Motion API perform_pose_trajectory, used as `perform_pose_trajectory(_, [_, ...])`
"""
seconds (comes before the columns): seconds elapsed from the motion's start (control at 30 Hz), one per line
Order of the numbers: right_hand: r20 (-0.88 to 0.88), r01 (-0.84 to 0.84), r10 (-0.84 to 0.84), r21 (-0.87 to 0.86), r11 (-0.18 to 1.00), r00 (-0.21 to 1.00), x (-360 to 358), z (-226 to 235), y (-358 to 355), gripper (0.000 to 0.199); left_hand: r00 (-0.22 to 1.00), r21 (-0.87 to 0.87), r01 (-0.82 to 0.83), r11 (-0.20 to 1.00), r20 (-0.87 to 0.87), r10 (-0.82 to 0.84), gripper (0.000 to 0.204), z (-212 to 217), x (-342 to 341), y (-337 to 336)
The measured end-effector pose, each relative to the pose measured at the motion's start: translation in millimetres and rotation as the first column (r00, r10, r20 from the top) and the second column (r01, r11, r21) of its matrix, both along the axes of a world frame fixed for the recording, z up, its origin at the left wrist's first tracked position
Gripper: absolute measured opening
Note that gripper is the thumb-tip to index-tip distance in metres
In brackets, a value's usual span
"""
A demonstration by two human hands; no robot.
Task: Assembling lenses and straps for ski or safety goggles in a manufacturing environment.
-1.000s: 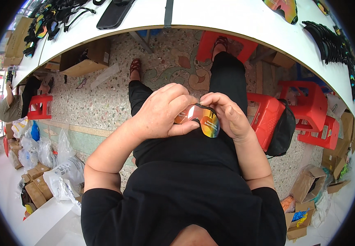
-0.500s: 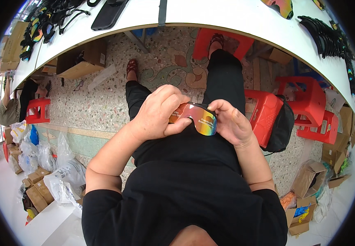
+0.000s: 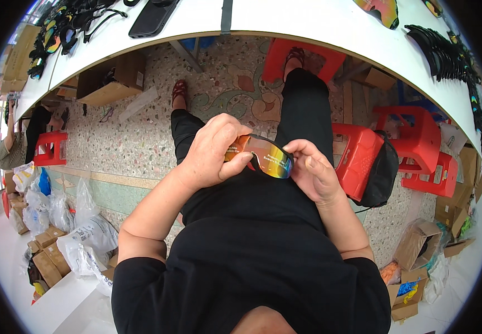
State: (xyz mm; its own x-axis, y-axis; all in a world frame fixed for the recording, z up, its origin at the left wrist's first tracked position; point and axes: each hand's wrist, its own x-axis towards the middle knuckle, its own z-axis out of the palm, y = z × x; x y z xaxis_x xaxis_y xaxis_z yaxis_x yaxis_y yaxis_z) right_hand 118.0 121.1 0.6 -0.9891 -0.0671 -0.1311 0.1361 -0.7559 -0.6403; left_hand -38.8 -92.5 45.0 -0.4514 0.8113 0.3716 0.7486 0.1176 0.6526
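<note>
Above my lap I hold a mirrored sunglasses lens (image 3: 275, 161), orange to rainbow-coloured, with a black frame strip along its upper edge and a nose notch below. Pale print shows on its surface. My left hand (image 3: 214, 150) is closed on one end, thumb below and fingers over the top. My right hand (image 3: 314, 170) pinches the other end at the upper corner with thumb and forefinger; its other fingers are loosely curled. No temple arms show on the piece, though my left fingers cover part of that end.
A white table (image 3: 285, 19) curves across the top, bearing a black phone (image 3: 153, 18), another lens (image 3: 379, 11) and rows of black frame parts (image 3: 427, 50). Red stools (image 3: 358, 158) and a black bag (image 3: 380, 175) stand right. Plastic bags (image 3: 88, 245) and cartons (image 3: 52, 261) lie left; a person (image 3: 15, 147) sits far left.
The lens has tilted and shifted slightly left in my hands, its black upper edge now sloping down to the right. Both hands keep their hold.
</note>
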Motion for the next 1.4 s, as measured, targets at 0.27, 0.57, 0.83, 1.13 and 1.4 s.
perform_pose_trajectory(0.27, [-0.023,0.002,-0.004,-0.090,0.996,1.000,6.1,5.7,-5.1,0.050,0.999,0.070,-0.036,0.997,-0.005,0.037,0.033,-4.7,-3.4,-0.2])
perform_pose_trajectory(0.57, [0.052,0.089,-0.082,-0.158,0.983,0.995,-10.8,10.4,-14.6,0.031,0.994,0.014,-0.103,0.995,0.036,0.103,0.030,-6.5,1.6,-0.9])
perform_pose_trajectory(0.83, [0.057,0.060,-0.049,-0.209,0.976,0.997,-1.6,6.6,-13.5,0.034,0.990,0.016,-0.132,0.991,0.051,0.131,0.029,-14.3,2.8,-1.7])
perform_pose_trajectory(1.13, [0.122,0.134,-0.104,-0.278,0.951,0.987,-3.0,9.6,-16.6,0.034,0.991,0.011,-0.119,0.993,0.068,0.118,0.029,-15.4,5.8,1.8])
perform_pose_trajectory(1.4, [0.093,0.097,-0.072,-0.309,0.946,0.993,-3.6,10.8,-21.3,0.029,0.984,0.031,-0.156,0.987,0.097,0.153,0.029,-19.2,8.2,0.2])
